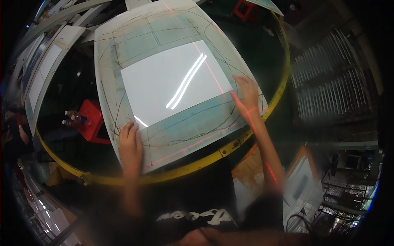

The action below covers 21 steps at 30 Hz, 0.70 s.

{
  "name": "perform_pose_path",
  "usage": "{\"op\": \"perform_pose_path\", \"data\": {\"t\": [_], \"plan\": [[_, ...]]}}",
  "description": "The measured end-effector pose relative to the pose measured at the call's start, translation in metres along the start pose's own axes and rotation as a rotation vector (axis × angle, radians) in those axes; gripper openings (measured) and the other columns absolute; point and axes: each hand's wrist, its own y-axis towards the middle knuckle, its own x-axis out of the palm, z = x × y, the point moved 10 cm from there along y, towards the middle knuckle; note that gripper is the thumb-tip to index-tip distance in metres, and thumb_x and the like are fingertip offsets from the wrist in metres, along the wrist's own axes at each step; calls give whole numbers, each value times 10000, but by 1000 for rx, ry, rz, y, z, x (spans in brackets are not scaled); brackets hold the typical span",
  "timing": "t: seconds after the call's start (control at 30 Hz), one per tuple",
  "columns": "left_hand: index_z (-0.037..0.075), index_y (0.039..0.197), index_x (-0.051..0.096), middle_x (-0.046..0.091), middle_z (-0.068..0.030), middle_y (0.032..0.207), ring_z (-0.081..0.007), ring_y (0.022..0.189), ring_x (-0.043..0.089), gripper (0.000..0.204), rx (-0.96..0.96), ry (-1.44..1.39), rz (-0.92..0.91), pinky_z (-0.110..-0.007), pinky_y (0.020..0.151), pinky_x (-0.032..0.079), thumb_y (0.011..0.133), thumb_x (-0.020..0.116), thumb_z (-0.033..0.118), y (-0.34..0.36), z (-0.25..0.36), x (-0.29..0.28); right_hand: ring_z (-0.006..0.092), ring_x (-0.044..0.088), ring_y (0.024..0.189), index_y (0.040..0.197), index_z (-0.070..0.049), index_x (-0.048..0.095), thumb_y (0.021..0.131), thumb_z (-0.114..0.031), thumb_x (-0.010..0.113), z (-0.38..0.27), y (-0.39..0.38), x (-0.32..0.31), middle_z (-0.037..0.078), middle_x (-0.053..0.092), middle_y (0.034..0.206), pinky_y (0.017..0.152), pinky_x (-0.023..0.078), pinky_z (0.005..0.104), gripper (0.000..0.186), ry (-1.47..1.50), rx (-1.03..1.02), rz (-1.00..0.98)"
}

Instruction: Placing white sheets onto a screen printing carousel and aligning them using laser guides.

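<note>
A glossy white rectangular sheet [164,82] lies flat on a large pale green-grey board [180,127] marked with pencil lines and curves. My left hand [130,143] rests on the board beside the sheet's near left corner, its fingers bent slightly and lying on the surface. At the near right corner is my right hand [247,96], fingers stretched forward and thumb apart, the thumb close to the sheet's corner. Neither hand appears to grip anything. Red laser lines cross the sheet, the board and my right forearm.
A yellow curved rail [197,167] passes around the board's near side. Left of the board, a red stool [91,121] carries several bottles. Another board [51,61] with a white sheet stands at far left. A ribbed metal rack [328,78] is at the right, another red stool [243,10] at the back.
</note>
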Motion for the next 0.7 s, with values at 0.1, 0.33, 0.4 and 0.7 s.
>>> {"op": "perform_pose_path", "data": {"t": [0.1, 0.33, 0.4, 0.7], "plan": [[1, 1082, 600, 589, -152, 1151, -331, 1067, 563, 221, 48, -26, 20, -392, 947, 426, 871, 544, 37, -2, -5, 4, 320, 506, 1108, 1284, -77, 524, 820, -112, 651, 15, -62, -55, 128, 532, 1158, 948, 397, 398, 483, -123, 10, 27], [25, 1074, 602, 593, -137, 1155, -335, 1070, 565, 228, 80, -21, 84, -389, 927, 444, 850, 560, 37, 2, -11, -7, 210, 580, 974, 1269, -10, 502, 887, -114, 590, 61, -35, -28, 141, 563, 1106, 855, 488, 323, 406, 450, 262, 19], [44, 1059, 610, 594, -121, 1155, -327, 1056, 570, 220, 149, 59, 86, -395, 907, 462, 841, 581, 53, -3, -3, -3, 218, 583, 960, 1285, -9, 488, 882, -144, 602, 75, -6, 4, 149, 560, 1106, 846, 488, 319, 439, 412, 258, 21], [82, 1107, 614, 577, -110, 1139, -302, 991, 564, 266, 170, 79, 83, -409, 799, 503, 842, 595, 104, -20, 6, 12, 281, 576, 933, 1318, 5, 465, 851, -258, 636, 94, 23, 65, 197, 535, 1085, 833, 477, 364, 562, 316, 371, -125]]}}
